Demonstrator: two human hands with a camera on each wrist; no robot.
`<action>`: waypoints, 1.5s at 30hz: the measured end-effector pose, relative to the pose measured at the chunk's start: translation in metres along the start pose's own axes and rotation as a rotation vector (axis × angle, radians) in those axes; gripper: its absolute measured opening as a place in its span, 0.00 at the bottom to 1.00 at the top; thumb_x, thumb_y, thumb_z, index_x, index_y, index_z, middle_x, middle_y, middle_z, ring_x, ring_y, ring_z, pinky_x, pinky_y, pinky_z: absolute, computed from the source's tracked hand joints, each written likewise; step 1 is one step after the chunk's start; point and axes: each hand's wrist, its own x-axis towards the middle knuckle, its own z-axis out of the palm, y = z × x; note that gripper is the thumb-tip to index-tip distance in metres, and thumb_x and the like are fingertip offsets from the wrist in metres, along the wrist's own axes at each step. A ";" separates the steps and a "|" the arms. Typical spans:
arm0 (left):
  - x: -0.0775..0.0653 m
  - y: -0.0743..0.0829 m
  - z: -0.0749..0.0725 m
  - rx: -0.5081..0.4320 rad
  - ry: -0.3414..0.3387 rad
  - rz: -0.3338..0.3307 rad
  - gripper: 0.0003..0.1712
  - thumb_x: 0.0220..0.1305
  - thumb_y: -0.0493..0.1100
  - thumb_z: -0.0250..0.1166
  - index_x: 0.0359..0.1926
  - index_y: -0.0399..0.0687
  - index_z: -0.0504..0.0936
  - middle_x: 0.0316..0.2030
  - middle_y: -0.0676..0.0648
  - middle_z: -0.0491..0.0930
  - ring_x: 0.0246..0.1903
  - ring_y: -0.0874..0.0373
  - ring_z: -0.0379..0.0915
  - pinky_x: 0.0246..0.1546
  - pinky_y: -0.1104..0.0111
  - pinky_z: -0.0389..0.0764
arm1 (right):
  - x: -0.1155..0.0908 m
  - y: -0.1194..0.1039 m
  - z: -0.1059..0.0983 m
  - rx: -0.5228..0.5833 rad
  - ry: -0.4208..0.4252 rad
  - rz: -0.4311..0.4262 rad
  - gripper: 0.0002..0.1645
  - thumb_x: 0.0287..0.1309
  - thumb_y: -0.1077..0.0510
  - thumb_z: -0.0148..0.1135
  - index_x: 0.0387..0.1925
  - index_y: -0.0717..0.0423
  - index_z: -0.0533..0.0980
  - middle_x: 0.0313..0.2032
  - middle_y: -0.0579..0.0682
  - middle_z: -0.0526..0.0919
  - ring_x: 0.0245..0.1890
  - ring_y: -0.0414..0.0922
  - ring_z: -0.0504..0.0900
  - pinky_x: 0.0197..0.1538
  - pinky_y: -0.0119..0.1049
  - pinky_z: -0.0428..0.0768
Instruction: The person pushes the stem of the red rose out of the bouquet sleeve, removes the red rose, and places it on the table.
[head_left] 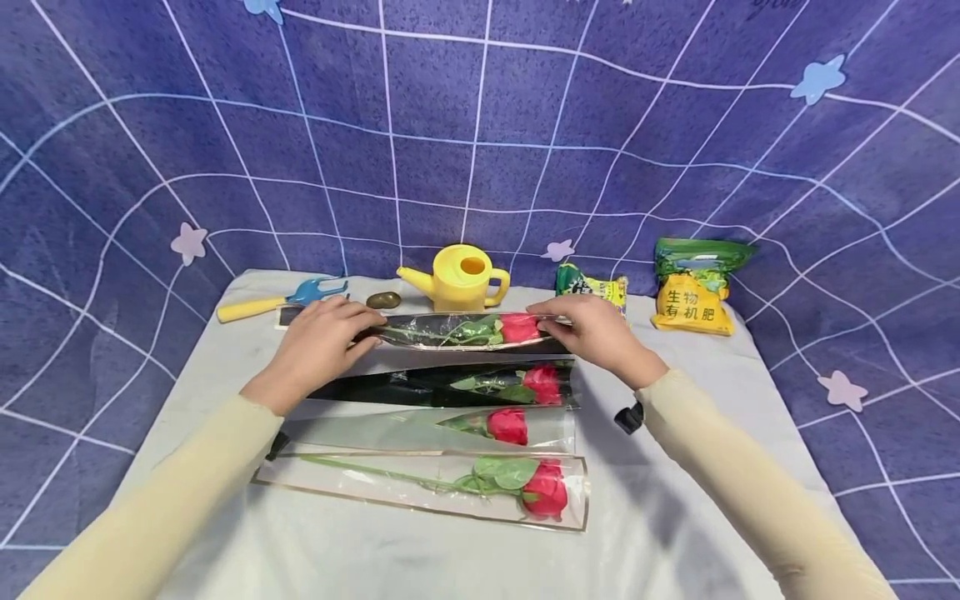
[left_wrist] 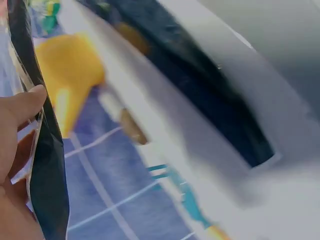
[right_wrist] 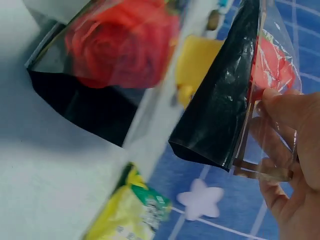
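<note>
A single red rose in a clear-fronted, black-backed sleeve point(head_left: 457, 331) is held between both hands in the head view. My left hand point(head_left: 322, 337) pinches its stem end; in the left wrist view the thumb point(left_wrist: 36, 95) presses on the sleeve's edge. At the bloom end my right hand point(head_left: 596, 333) grips the sleeve, with thumb and fingers on the clear film in the right wrist view. Both wrist views show it raised off the table. Nearer me lie a black-sleeved rose point(head_left: 542, 383), a pale-sleeved rose point(head_left: 507, 426) and a clear-sleeved rose point(head_left: 545, 490), blooms to the right.
Along the table's back edge stand a yellow watering can point(head_left: 459, 279), a brown stone-like object point(head_left: 384, 300) and a blue hand fork with yellow handle point(head_left: 251, 309). Farther right are a green-and-yellow packet point(head_left: 592, 283) and a yellow fertilizer bag point(head_left: 693, 300). A blue patterned cloth point(head_left: 480, 125) hangs behind.
</note>
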 end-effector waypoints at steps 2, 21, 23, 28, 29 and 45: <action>-0.005 0.007 -0.012 0.019 0.052 0.034 0.20 0.58 0.56 0.65 0.51 0.55 0.81 0.49 0.53 0.77 0.50 0.50 0.67 0.53 0.53 0.63 | -0.004 -0.007 -0.009 -0.007 0.038 -0.042 0.19 0.55 0.60 0.66 0.49 0.45 0.80 0.42 0.40 0.83 0.34 0.37 0.79 0.35 0.37 0.75; -0.004 0.025 -0.042 -0.373 -0.201 -0.075 0.38 0.57 0.71 0.55 0.61 0.55 0.72 0.53 0.50 0.74 0.54 0.51 0.68 0.52 0.51 0.66 | -0.012 -0.043 -0.044 -0.035 0.243 -0.228 0.15 0.57 0.61 0.61 0.45 0.46 0.82 0.40 0.38 0.83 0.35 0.39 0.78 0.39 0.38 0.71; 0.000 0.027 -0.042 -0.563 -0.338 -0.062 0.34 0.60 0.66 0.57 0.62 0.53 0.71 0.55 0.50 0.74 0.55 0.53 0.68 0.54 0.53 0.67 | -0.011 -0.047 -0.046 -0.044 0.265 -0.255 0.15 0.56 0.62 0.61 0.45 0.47 0.82 0.40 0.39 0.83 0.37 0.39 0.79 0.41 0.39 0.71; 0.003 0.037 -0.033 -0.944 -0.633 -0.051 0.31 0.61 0.52 0.65 0.61 0.43 0.70 0.55 0.47 0.74 0.54 0.56 0.70 0.54 0.61 0.69 | -0.012 -0.053 -0.051 -0.079 0.311 -0.270 0.14 0.55 0.63 0.63 0.43 0.47 0.83 0.40 0.41 0.83 0.39 0.40 0.80 0.48 0.45 0.69; 0.003 0.040 -0.031 -0.972 -0.657 -0.043 0.29 0.60 0.50 0.65 0.58 0.42 0.72 0.48 0.48 0.78 0.47 0.58 0.74 0.49 0.64 0.72 | -0.013 -0.054 -0.052 -0.082 0.314 -0.264 0.14 0.55 0.63 0.63 0.43 0.47 0.83 0.40 0.41 0.83 0.40 0.40 0.80 0.49 0.46 0.68; 0.014 0.048 -0.038 -0.793 -0.237 -0.101 0.23 0.58 0.47 0.68 0.19 0.46 0.62 0.17 0.51 0.52 0.16 0.61 0.48 0.20 0.68 0.56 | -0.021 -0.101 -0.047 0.403 0.538 0.047 0.14 0.48 0.69 0.65 0.40 0.64 0.78 0.41 0.58 0.80 0.42 0.57 0.75 0.48 0.48 0.68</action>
